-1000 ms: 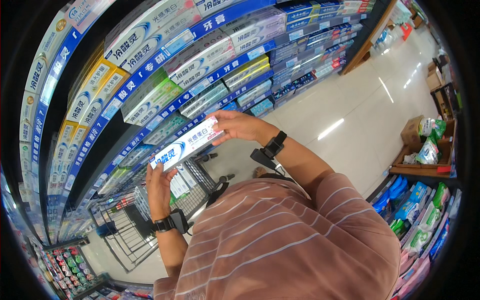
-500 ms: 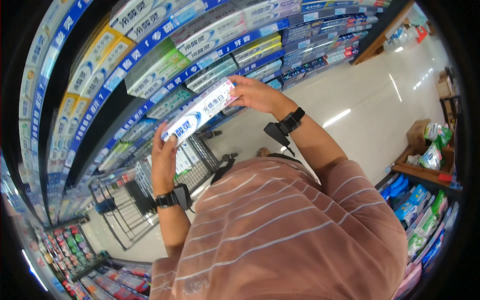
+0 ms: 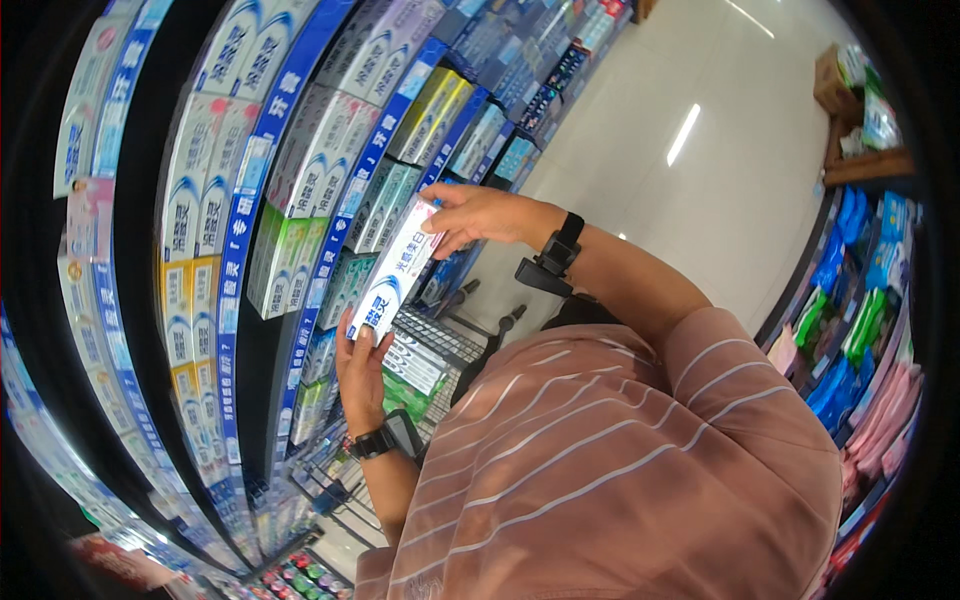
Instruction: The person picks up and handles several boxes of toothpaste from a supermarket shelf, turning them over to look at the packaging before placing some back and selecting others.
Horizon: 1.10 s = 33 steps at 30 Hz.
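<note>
A long white toothpaste box with a blue swoosh and a pink patch at its far end is held slantwise in front of the shelves. My left hand grips its near lower end, the thumb lying on the front face. At the far upper end, my right hand closes its fingers and thumb around the box. Both wrists carry black straps with a dark device. Below the box, partly hidden by my left hand and arm, more toothpaste boxes lie in a wire shopping cart.
Tiered shelves of toothpaste boxes with blue label strips rise along my left. The glossy tiled floor stretches off to the right. Across the aisle stand a shelf of packets and a cardboard box.
My view has turned, so the shelves run more steeply through it. The toothpaste box now slants more upright in the picture; both hands keep hold of its ends.
</note>
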Available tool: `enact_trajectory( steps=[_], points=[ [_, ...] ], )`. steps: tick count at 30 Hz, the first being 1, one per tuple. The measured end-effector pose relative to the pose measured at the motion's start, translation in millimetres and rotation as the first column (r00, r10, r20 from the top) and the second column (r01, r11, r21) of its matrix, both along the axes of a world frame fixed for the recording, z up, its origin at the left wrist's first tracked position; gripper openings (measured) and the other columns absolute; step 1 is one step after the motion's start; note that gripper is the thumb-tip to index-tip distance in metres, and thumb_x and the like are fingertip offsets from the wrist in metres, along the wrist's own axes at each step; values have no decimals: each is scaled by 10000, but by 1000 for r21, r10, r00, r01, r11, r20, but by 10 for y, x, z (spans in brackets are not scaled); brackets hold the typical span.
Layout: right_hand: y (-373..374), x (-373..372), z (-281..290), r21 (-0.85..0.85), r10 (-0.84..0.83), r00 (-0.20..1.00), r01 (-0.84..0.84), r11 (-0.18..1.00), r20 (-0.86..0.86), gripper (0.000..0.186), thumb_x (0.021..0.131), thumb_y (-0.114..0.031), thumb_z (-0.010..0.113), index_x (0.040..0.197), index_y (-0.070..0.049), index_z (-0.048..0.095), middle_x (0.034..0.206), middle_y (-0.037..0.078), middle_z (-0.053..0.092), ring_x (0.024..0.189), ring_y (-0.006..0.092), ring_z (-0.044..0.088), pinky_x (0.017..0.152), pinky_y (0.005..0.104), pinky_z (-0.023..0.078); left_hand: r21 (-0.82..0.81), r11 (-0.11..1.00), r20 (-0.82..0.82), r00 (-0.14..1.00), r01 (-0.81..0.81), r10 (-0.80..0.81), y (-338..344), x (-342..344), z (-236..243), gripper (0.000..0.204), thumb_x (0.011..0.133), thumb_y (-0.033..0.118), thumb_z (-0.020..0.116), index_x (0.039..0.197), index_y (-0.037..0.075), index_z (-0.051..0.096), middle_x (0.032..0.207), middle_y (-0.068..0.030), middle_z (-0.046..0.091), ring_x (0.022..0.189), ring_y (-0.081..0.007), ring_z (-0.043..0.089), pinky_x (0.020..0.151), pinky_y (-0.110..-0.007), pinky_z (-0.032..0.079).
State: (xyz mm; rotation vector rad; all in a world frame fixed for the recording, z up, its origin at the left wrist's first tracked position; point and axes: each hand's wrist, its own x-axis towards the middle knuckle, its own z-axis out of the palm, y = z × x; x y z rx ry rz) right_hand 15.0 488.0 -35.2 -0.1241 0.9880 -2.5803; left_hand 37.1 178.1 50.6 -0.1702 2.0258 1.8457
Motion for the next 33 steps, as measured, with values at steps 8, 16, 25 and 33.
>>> enact_trajectory(
  steps=[8,16,25,33],
  points=[
    [324,293,-124,84,-109,994,107,991,17,487,966,-191,604,1357,20,405,1234,146,579,1116,234,611,917,377,558,-30,989,41,989,146,-145,302,-186,-134,574,966,141,598,1469,44,338,1331,-124,545,1135,-215,594,875,-348,556],
    [312,270,66,283,-135,987,105,953,88,398,1004,-332,546,1237,-14,486,1151,107,613,1047,180,633,849,361,588,-16,995,60,994,97,-96,334,-172,-182,636,901,199,699,1441,49,397,1298,-96,517,1107,-170,577,838,-286,571],
    [-203,21,67,342,-61,985,2,940,162,440,931,-370,655,1149,-6,538,1095,119,627,1004,198,646,791,379,608,-5,1000,36,999,-12,13,-136,-21,-272,611,898,188,697,1431,62,427,1328,-103,502,1129,-177,563,860,-305,561],
    [-681,-93,237,359,-56,974,-26,933,218,418,945,-321,639,1195,0,545,1144,109,624,1027,199,641,826,366,575,24,996,31,996,-89,88,-595,29,-391,632,918,219,683,1460,69,394,1308,-106,522,1127,-177,567,890,-319,545]
  ],
)
